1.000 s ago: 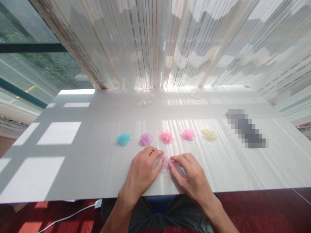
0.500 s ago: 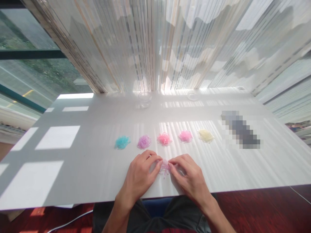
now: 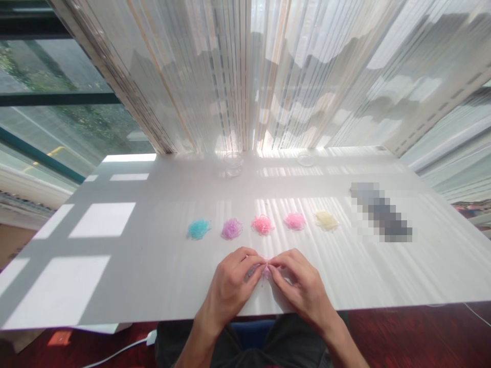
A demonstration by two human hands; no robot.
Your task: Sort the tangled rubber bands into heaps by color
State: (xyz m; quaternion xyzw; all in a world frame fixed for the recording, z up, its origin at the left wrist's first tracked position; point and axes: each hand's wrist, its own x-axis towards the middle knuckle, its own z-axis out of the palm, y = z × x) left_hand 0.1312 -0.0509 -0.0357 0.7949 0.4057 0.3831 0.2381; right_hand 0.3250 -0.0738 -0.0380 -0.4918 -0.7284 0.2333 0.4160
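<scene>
Sunlit white bench [image 3: 161, 276] carries five colored piles beyond the left hand [image 3: 238, 278] and right hand [image 3: 297, 276], fingertips pinching pink strands [image 3: 266, 272].

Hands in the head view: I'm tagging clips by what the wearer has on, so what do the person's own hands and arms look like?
The left hand and right hand are both bare, with no glove, ring or watch visible. The left forearm and right forearm show no sleeve, bracelet or clear marking.
</scene>
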